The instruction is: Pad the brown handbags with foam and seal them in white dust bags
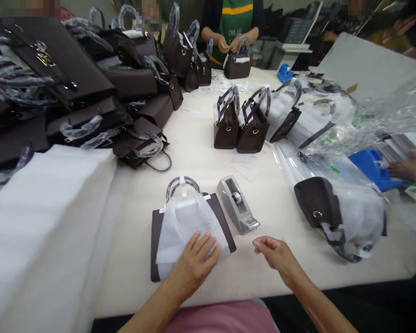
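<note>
Though crowded along the far and left edges, bare enough at the near edge of the tabletop [201, 152]. Piled by the left edge: white foam sheets [45, 222]. Lying flat at the near edge: a brown handbag [155, 245], half covered by a foam wrap [183, 222]; just right of it, a tape dispenser [237, 203]. Likely to spring loose, that wrap, if pressure lifts. Left hand [194, 266] spread flat, pressing wrap onto handbag, gripping nothing. Right hand [275, 254] hovering apart, loosely curled, thumb close to forefinger; whether pinching anything, cannot tell.

You face a long white table [201, 152], evenly lit. Far right: a large pale board [367, 64]. Beyond the table's far end, a grey desk [294, 46].
</note>
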### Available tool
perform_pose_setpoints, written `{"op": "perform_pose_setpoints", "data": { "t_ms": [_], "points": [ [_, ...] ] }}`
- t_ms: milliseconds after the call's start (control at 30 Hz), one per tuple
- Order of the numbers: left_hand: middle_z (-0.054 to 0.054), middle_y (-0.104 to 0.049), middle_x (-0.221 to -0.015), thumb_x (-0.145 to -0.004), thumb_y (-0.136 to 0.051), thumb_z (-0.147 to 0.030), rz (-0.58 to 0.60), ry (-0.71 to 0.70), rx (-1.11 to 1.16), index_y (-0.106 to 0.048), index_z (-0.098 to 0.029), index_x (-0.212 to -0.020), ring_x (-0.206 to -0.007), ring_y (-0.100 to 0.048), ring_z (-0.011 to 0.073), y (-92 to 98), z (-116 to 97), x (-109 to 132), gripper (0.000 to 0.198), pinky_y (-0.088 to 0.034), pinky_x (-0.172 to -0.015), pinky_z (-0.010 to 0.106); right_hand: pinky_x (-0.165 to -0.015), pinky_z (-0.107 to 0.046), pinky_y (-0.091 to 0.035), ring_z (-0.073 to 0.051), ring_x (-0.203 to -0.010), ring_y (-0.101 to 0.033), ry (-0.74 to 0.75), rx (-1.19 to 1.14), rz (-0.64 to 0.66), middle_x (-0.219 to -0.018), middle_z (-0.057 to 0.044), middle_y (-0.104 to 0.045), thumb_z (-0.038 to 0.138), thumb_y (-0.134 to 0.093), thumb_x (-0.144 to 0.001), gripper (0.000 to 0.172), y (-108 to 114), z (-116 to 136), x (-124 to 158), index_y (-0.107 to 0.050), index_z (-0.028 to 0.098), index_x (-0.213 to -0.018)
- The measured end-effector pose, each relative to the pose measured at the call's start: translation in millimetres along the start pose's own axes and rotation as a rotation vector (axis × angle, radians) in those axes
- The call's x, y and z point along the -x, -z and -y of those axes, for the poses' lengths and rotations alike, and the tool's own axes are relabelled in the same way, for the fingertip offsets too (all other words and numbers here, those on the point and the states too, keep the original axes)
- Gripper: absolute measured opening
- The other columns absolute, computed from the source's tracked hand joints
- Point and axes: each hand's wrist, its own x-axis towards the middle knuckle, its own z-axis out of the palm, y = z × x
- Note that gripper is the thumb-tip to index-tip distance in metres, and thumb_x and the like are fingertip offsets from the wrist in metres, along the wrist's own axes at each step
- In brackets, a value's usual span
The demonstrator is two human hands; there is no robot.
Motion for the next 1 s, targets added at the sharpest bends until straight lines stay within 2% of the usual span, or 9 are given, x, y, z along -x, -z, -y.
{"op": "perform_pose_setpoints", "data": {
  "t_ms": [100, 167, 300, 433, 500, 667, 833, 1000],
  "points": [
    [0.010, -0.058, -0.115, -0.080, -0.055, -0.015, -0.018, 0.007, 0.000, -0.057, -0.019, -0.109, -0.118, -0.045, 0.0247, 0.9, 0, 0, 0.029, -0.040, -0.099, 0.047, -0.036, -0.019, -0.013, -0.002, -0.036, -0.025, 0.001, -0.116, 0.143, -0.063, 0.000, -0.058, 0.047, -0.063, -0.065, 0.034, -29, 28, 18, -0.059, 0.015, -0.073],
    [0.011, -0.056, -0.117, -0.081, -0.053, -0.015, -0.028, -0.001, -0.010, -0.057, -0.018, -0.110, -0.119, -0.044, 0.0255, 1.5, 0, 0, 0.029, -0.040, -0.098, 0.047, -0.035, -0.019, -0.012, -0.002, -0.034, -0.025, -0.019, -0.153, 0.209, -0.059, 0.001, -0.057, 0.047, -0.066, -0.061, 0.035, -49, 42, 21, -0.058, 0.014, -0.070],
    [0.009, -0.045, -0.133, -0.084, -0.048, -0.016, 0.003, -0.031, -0.044, -0.056, -0.018, -0.112, -0.122, -0.039, 0.0264, 1.4, 1, 2, 0.028, -0.037, -0.099, 0.048, -0.034, -0.019, -0.014, -0.002, -0.033, -0.026, -0.053, -0.097, 0.214, -0.056, 0.001, -0.057, 0.047, -0.065, -0.060, 0.034, -71, 51, 14, -0.057, 0.014, -0.066],
    [0.000, -0.028, -0.145, -0.087, -0.045, -0.020, 0.072, -0.047, -0.062, -0.057, -0.021, -0.109, -0.125, -0.035, 0.0274, -0.4, 1, 5, 0.024, -0.032, -0.102, 0.050, -0.033, -0.018, -0.013, -0.001, -0.032, -0.027, -0.091, -0.005, 0.171, -0.055, 0.001, -0.057, 0.041, -0.061, -0.061, 0.028, -75, 52, 10, -0.054, 0.014, -0.062],
    [-0.002, -0.027, -0.146, -0.087, -0.045, -0.021, 0.102, -0.044, -0.059, -0.057, -0.022, -0.106, -0.126, -0.034, 0.0276, -1.6, 1, 6, 0.022, -0.031, -0.102, 0.051, -0.033, -0.017, -0.013, -0.001, -0.031, -0.027, -0.108, 0.027, 0.150, -0.054, 0.001, -0.057, 0.035, -0.059, -0.062, 0.022, -76, 55, 10, -0.054, 0.014, -0.060],
    [0.003, -0.038, -0.140, -0.086, -0.048, -0.023, 0.113, -0.032, -0.029, -0.056, -0.020, -0.108, -0.125, -0.035, 0.0271, -4.7, 3, 4, 0.023, -0.028, -0.103, 0.049, -0.031, -0.016, -0.016, -0.002, -0.029, -0.029, -0.175, 0.095, 0.114, -0.050, 0.002, -0.056, 0.023, -0.056, -0.062, 0.010, -80, 66, 6, -0.055, 0.014, -0.060],
    [0.001, -0.042, -0.137, -0.087, -0.047, -0.025, 0.111, -0.007, 0.016, -0.055, -0.021, -0.106, -0.124, -0.036, 0.0251, -4.2, 4, 2, 0.021, -0.025, -0.103, 0.047, -0.030, -0.015, -0.017, -0.002, -0.030, -0.031, -0.224, 0.086, 0.127, -0.053, 0.003, -0.057, 0.020, -0.055, -0.063, 0.007, -82, 72, 13, -0.054, 0.015, -0.067],
    [-0.002, -0.045, -0.134, -0.088, -0.047, -0.027, 0.114, 0.002, 0.030, -0.056, -0.023, -0.101, -0.123, -0.037, 0.0234, -2.1, 5, 0, 0.017, -0.020, -0.105, 0.045, -0.030, -0.014, -0.017, -0.004, -0.032, -0.032, -0.241, 0.026, 0.106, -0.041, 0.011, -0.038, 0.019, -0.058, -0.064, 0.015, -85, 69, 25, -0.048, 0.018, -0.076]
  ]
}}
